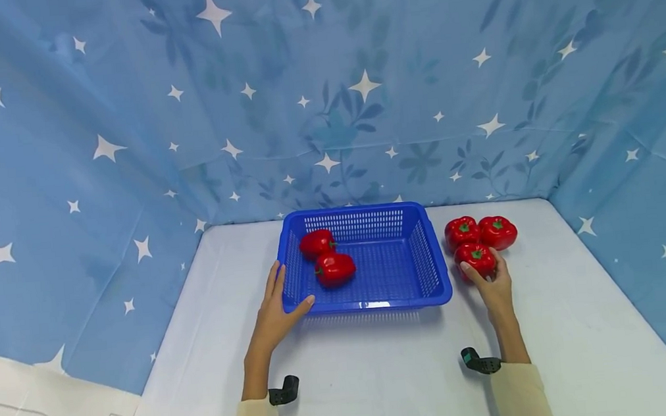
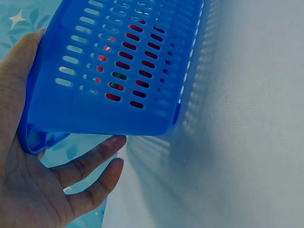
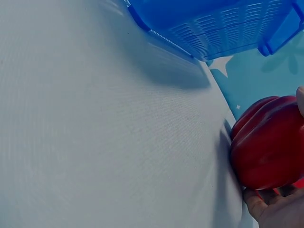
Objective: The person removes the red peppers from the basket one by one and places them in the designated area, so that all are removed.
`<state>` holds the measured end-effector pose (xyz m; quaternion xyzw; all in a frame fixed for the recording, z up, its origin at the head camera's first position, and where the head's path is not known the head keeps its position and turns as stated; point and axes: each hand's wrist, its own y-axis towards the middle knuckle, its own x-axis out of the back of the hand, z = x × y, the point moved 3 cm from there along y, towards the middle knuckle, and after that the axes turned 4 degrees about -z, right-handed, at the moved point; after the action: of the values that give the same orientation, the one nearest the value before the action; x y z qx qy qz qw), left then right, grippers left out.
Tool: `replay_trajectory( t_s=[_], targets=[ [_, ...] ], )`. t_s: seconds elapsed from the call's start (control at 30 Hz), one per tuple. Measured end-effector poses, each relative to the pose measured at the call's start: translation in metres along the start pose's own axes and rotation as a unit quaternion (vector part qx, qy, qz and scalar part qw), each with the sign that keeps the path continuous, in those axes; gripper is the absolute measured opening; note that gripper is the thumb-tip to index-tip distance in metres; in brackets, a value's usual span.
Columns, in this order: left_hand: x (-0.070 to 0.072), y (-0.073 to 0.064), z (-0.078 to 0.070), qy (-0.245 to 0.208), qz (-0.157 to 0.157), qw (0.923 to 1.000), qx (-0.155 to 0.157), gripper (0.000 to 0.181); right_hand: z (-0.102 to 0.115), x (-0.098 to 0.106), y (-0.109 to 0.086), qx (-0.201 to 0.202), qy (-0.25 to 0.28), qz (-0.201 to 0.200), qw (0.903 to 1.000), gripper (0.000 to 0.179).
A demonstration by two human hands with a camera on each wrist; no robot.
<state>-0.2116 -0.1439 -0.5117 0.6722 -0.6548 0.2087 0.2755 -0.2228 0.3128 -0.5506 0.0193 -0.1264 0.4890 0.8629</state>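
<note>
My right hand [image 1: 497, 291] grips a red bell pepper [image 1: 475, 259], thumb on its near left side and fingers on its right. The pepper's ribbed side [image 3: 266, 142] fills the right edge of the right wrist view, close to the white surface. Two more red bell peppers [image 1: 462, 231] [image 1: 498, 232] lie just behind it. My left hand [image 1: 272, 317] rests at the near left corner of a blue basket [image 1: 371, 306], its fingers straight along the left rim and its thumb across the front rim. Inside the basket lie two red bell peppers [image 1: 317, 243] [image 1: 335, 269] on the left.
A white table [image 1: 371, 376] carries everything. Blue curtains with white stars [image 1: 323, 90] hang behind and on both sides. Black wrist cameras [image 1: 285, 390] [image 1: 480, 361] sit on both wrists. The basket's perforated wall [image 2: 118, 71] stands close beside the left hand.
</note>
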Motion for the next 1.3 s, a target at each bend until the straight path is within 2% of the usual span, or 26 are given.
replay_trajectory(
  t_s=[0.53, 0.87, 1.3],
  targets=[
    [-0.0014, -0.0015, 0.0012, -0.003, 0.0, 1.0, 0.001, 0.102, -0.0032, 0.0038, -0.0001, -0.011, -0.013, 0.001, 0.9999, 0.095],
    [-0.0004, -0.0008, -0.0004, -0.005, 0.0, 1.0, 0.002, 0.102, -0.0008, 0.0013, 0.0009, -0.017, 0.002, -0.006, 0.9998, 0.095],
    [-0.0011, -0.0003, -0.0005, -0.008, -0.002, 1.0, 0.002, 0.102, -0.0005, 0.0002, 0.0009, -0.001, -0.001, 0.002, 1.0, 0.096]
  ],
)
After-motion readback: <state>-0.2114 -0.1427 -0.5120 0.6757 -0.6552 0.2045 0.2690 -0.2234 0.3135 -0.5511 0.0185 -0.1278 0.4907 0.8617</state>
